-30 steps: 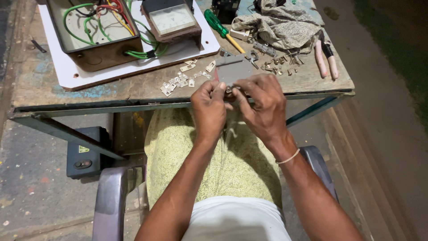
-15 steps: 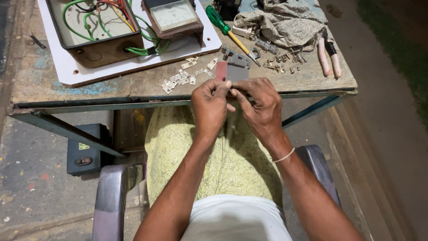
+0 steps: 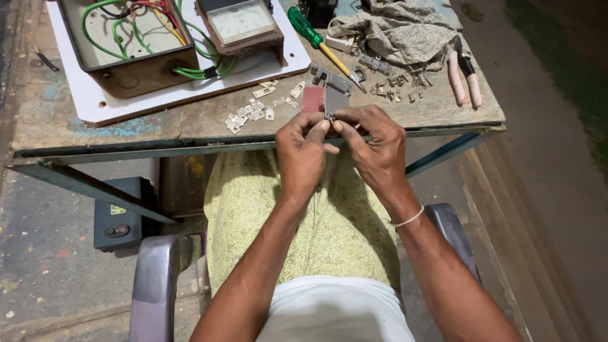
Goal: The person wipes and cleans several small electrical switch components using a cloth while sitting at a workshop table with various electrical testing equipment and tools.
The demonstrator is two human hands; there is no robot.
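Worn table (image 3: pixel 95 136); hands' (image 3: pixel 304 152) grip, perhaps plates (image 3: pixel 325 100).

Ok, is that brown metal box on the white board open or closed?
Open. The brown metal box has no lid on, and the green, red and yellow wires coiled inside are in plain view.

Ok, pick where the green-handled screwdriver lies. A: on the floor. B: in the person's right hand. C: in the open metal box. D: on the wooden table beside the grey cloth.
D: the green-handled screwdriver lies on the wooden table, left of the grey cloth.
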